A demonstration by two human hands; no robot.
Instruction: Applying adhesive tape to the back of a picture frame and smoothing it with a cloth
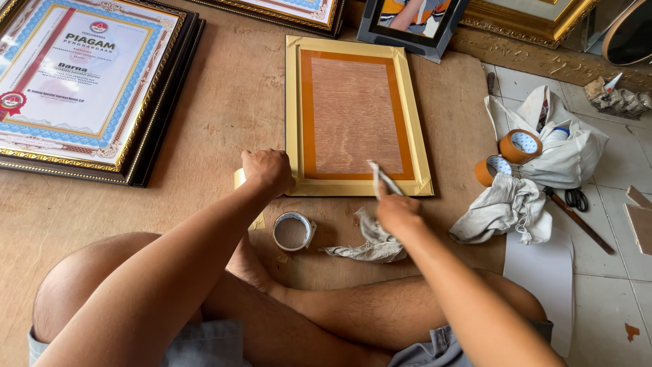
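We sit cross-legged on a brown board floor point(224, 102); white tiles point(604, 299) begin at its right edge. Stacked framed certificates point(88, 81), blue-bordered with a red seal, fill the upper left. The gold frame point(355, 115) lies face down at centre, wooden backing outlined in orange tape. Open board remains left of it and between it and our legs. Right side is crowded: white bag point(570, 153), two brown tape rolls point(509, 156), grey cloth point(506, 211), scissors point(577, 199). Left hand point(267, 171) is fisted at the frame's lower-left corner. Right hand point(397, 211) pinches a thin light-coloured tool point(386, 179) over the bottom edge. A tape roll point(293, 231) and rag point(370, 245) lie between the hands.
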